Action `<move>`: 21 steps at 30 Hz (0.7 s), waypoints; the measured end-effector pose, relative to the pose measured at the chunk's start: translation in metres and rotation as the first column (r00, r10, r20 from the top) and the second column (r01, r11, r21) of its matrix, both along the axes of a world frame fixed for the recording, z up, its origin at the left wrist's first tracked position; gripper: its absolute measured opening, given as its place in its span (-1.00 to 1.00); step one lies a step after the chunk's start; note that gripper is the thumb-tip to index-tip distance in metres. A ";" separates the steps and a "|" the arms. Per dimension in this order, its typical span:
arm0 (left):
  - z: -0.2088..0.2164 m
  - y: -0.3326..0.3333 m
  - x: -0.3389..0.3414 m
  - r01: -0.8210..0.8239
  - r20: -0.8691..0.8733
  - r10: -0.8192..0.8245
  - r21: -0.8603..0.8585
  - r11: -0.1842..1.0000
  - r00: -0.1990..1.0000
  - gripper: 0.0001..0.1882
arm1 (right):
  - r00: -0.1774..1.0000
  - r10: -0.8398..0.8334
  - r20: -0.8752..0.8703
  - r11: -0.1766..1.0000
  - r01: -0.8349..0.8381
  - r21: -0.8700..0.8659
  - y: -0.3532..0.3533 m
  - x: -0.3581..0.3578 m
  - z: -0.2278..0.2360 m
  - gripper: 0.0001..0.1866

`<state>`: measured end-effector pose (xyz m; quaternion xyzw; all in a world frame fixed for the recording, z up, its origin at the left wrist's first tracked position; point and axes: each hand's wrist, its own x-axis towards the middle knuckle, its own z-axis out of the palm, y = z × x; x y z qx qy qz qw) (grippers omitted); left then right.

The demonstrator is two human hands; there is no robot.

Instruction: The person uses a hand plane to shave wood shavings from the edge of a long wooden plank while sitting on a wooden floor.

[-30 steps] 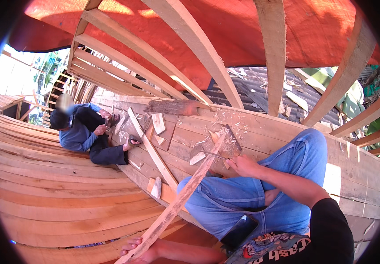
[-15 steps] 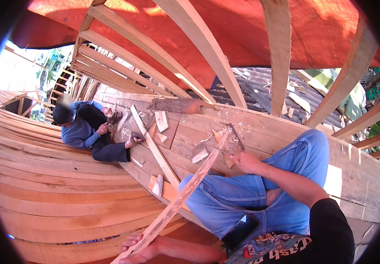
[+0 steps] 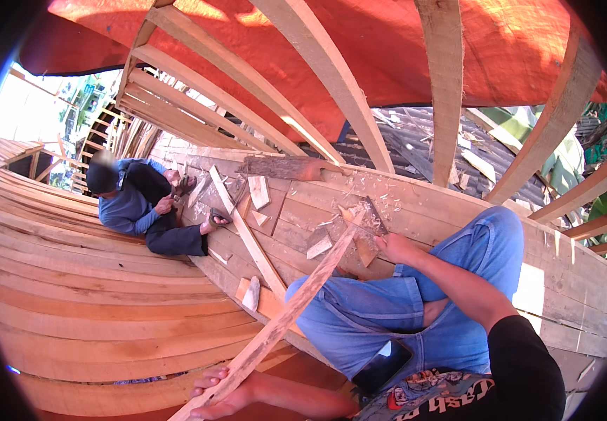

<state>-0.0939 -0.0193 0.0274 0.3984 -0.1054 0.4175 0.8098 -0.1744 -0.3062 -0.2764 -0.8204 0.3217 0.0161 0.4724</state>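
Observation:
A long, rough-edged wooden strip slants across my lap from lower left to upper centre. Near its lower end, my left hand is wrapped around it. My right hand grips the handle of a knife, whose thin dark blade lies against or just beside the strip's far end; exact contact is hard to see. That end is by a small wooden block among curled shavings. A phone rests on my lap.
At left a co-worker sits on the planks, both hands on a tool. Between us lie a long batten, an offcut and a pale pointed piece. Curved ribs rise along the far side under an orange tarp.
My right hand and the knife have shifted slightly up and to the right along the strip's far end. My left hand keeps its hold, with the strip nearly still.

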 end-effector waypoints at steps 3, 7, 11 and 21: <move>0.004 0.007 0.001 -0.032 0.039 0.030 0.043 0.999 0.999 -0.48 | 0.993 0.093 0.067 0.995 -0.095 0.013 0.019 0.006 0.028 -0.37; -0.005 0.016 0.002 0.172 0.152 -0.193 0.143 0.975 0.969 -0.45 | 0.994 -0.036 0.100 0.998 0.030 0.056 0.003 0.004 0.010 -0.39; -0.001 0.007 -0.001 0.066 0.106 -0.075 0.087 0.994 0.992 -0.47 | 0.998 0.034 0.046 0.999 -0.034 0.006 0.012 0.003 0.021 -0.42; -0.004 -0.001 0.000 0.084 0.068 -0.088 0.053 0.995 0.994 -0.49 | 0.989 0.028 0.143 0.999 -0.024 -0.026 0.001 -0.005 0.031 -0.44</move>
